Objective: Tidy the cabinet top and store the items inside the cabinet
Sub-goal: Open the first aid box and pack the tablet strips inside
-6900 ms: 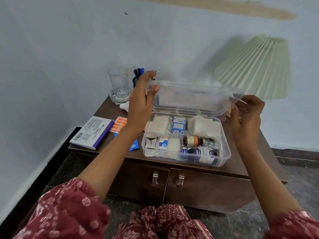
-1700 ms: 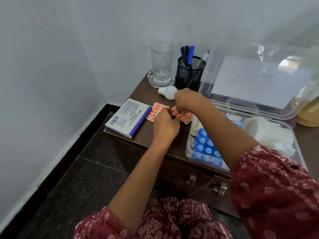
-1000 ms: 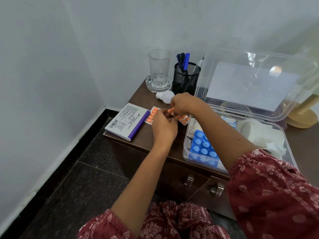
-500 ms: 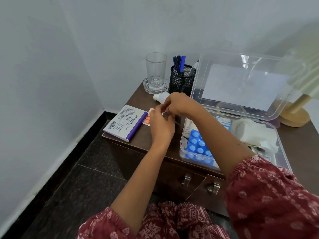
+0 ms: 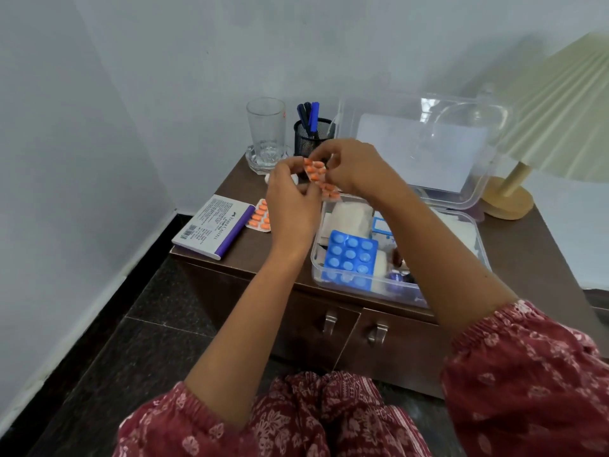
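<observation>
both hands are holding the orange pill strip (image 5: 317, 175) up, clear of the worktop (image 5: 522, 253). the left hand (image 5: 291, 201) is pinching the strip's left edge, curled fingers (image 5: 286, 169) closing on it. the right hand (image 5: 354, 169) is gripping the right side, folded over it. the strip is sitting tilted between them. a second orange strip (image 5: 259, 218) is lying flat below, near the open clear box (image 5: 389, 293).

The left grip (image 5: 291, 206) covers one end of the orange blister strip (image 5: 259, 217) on the tabletop (image 5: 527, 258) and most of a small white object (image 5: 267, 177) behind it. The right forearm (image 5: 445, 255) hides much of what lies in the clear box (image 5: 481, 247). The lampshade (image 5: 566, 103) runs off the right edge.
</observation>
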A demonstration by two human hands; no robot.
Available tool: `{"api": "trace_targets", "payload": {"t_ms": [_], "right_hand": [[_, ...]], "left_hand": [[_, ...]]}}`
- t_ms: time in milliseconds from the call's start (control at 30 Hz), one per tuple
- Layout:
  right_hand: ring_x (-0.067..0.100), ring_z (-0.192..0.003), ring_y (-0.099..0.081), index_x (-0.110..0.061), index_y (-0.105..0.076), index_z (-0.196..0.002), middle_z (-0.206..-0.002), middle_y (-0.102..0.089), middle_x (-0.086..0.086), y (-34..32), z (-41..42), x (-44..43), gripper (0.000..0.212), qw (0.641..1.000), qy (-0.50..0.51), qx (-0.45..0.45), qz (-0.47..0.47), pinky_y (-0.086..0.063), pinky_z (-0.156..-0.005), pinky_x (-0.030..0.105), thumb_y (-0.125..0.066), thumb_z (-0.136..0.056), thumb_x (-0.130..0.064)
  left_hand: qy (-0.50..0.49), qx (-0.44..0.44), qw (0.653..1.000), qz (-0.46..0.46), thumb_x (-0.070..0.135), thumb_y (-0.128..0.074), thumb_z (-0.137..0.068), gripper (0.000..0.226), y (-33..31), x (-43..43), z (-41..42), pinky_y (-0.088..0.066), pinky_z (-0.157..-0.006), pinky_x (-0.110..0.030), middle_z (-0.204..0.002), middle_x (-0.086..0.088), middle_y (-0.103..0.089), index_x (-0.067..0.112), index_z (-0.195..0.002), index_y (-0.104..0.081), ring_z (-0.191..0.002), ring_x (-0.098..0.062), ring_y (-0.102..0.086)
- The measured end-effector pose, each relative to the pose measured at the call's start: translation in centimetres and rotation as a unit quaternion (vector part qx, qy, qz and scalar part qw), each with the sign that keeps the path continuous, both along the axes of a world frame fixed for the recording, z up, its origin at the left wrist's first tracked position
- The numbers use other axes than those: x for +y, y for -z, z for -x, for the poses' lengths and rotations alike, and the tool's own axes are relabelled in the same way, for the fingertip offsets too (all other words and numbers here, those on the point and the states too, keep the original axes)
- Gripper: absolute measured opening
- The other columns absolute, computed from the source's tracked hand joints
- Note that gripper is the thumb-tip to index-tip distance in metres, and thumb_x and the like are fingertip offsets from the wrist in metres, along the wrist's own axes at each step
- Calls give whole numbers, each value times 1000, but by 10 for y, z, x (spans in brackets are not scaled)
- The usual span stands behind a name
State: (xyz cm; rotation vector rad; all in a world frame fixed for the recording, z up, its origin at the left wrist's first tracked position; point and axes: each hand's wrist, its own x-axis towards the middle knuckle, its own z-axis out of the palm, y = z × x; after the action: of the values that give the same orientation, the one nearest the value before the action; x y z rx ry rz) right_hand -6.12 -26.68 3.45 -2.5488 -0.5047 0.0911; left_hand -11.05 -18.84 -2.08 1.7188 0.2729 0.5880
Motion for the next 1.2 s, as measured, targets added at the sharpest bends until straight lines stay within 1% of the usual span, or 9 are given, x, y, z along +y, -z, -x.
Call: {"api": "trace_targets", "payload": {"t_ms": [200,300,367,433,567,700,800,967,1200], "right_hand": [[24,-111,-56,-18,-57,-121,-127,-57,8,8,17,-55,34,998,50,40,-17,-44,-93,31,-60,-87,-16],[24,-108,-56,-16,-55,-122,-125,-58,9,15,28,-75,36,996,71,47,-11,-46,-92,34,-61,-86,-15],[20,-98,-53,-17,-54,-121,-122,-57,10,21,35,-86,38,995,90,53,-7,-43,-80,29,-62,-84,-11],[20,-97,-52,-17,-54,-117,-122,-55,10,28,39,-95,37,993,107,50,-9,-40,-74,27,-61,-83,-6],[20,-86,-53,-17,-53,-114,-118,-57,10,37,46,-105,34,991,122,58,4,-44,-64,27,-63,-82,-7],[22,-88,-58,-17,-54,-113,-116,-59,11,46,47,-107,33,990,124,65,17,-51,-77,32,-64,-83,-10],[25,-98,-60,-16,-54,-114,-117,-59,10,47,48,-107,33,990,119,70,21,-51,-84,35,-65,-83,-10],[24,-91,-59,-14,-54,-114,-116,-60,12,50,49,-107,34,990,114,83,26,-53,-86,36,-66,-82,-13],[30,-100,-61,-11,-52,-115,-118,-60,15,51,51,-108,35,989,112,93,30,-52,-91,41,-65,-83,-14]], "left_hand": [[102,23,994,-14,2,-54,-85,29,10,-33,8,-51,-92,-39,-119,-6,-58,20,-109,-55,-104,-17,-60],[145,46,987,-51,4,-54,-87,30,16,-44,13,-52,-86,-26,-122,-5,-57,17,-113,-57,-104,-15,-59],[170,61,981,-71,6,-56,-89,30,20,-49,15,-49,-71,-11,-122,-2,-57,16,-117,-58,-91,-4,-58],[194,73,974,-91,5,-56,-89,32,23,-54,17,-46,-62,-7,-119,-2,-58,14,-120,-56,-79,1,-54],[203,103,960,-162,0,-56,-87,41,29,-60,20,-46,-67,-11,-120,-4,-60,13,-125,-51,-73,-3,-51],[211,132,948,-200,1,-57,-87,41,30,-62,25,-49,-81,-25,-121,-8,-58,10,-126,-50,-83,-8,-51],[209,141,941,-227,2,-57,-87,42,29,-63,27,-47,-81,-23,-124,-9,-56,10,-127,-49,-85,-8,-51],[209,160,930,-256,4,-57,-86,43,27,-62,28,-48,-87,-26,-129,-9,-50,10,-127,-49,-101,-19,-59],[208,161,920,-290,13,-59,-87,42,25,-64,31,-48,-90,-31,-129,-8,-47,11,-128,-48,-106,-22,-58]]}}
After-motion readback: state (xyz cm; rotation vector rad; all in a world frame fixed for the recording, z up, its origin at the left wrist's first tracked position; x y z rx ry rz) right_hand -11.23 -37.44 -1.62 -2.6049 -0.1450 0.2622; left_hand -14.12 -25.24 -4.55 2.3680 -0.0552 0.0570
